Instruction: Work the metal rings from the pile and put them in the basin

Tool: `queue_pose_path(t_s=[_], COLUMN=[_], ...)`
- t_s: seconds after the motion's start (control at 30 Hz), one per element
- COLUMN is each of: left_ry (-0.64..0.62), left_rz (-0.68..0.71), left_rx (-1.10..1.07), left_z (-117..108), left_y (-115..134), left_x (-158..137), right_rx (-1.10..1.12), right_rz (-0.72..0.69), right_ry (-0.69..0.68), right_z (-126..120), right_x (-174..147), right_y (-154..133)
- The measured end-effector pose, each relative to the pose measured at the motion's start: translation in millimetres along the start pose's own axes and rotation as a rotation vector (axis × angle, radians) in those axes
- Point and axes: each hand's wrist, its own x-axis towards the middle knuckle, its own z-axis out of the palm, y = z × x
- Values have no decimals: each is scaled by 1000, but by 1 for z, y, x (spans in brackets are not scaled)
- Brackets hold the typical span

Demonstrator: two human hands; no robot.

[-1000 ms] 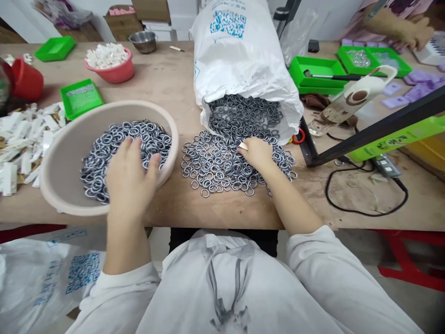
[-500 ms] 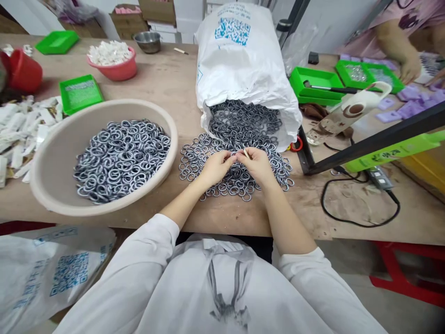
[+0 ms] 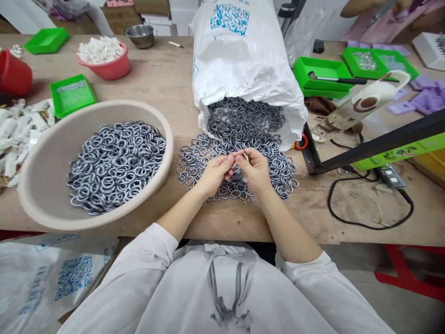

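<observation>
Left hand (image 3: 216,176) close beside right hand (image 3: 256,175)

A long workbench (image 3: 162,69) with a worn plywood-like top crosses the room in front of me. Past its far edge, near eleven o'clock, cardboard boxes (image 3: 120,21) sit beside white cartons (image 3: 179,18); toward one o'clock there's a pale wall (image 3: 332,28). A black metal frame (image 3: 382,134) juts out at three. Down at four, a red stool (image 3: 406,276) stands on light grey floor (image 3: 399,311). The light is whitish and fairly even.
</observation>
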Motion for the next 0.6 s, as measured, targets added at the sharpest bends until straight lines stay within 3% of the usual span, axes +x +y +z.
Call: queue_pose_path(t_s=[0.13,0.3,0.5,0.6], left_ry=[-19,-3,47,29], left_rz=[22,46,58,64], left_rx=[-37,-42,-57,-22], left_z=[-4,-6,-6,-7], left_y=[4,6,4,3], left_x=[0,-1,-1,-2], right_rx=[-179,-614,-758,-767], right_rz=[-93,-311,-349,-304], right_ry=[46,-83,-156,-156], right_z=[-6,-10,-5,-7], right_x=[-2,-11,-16,-12], right_y=[0,-10,-11,-8])
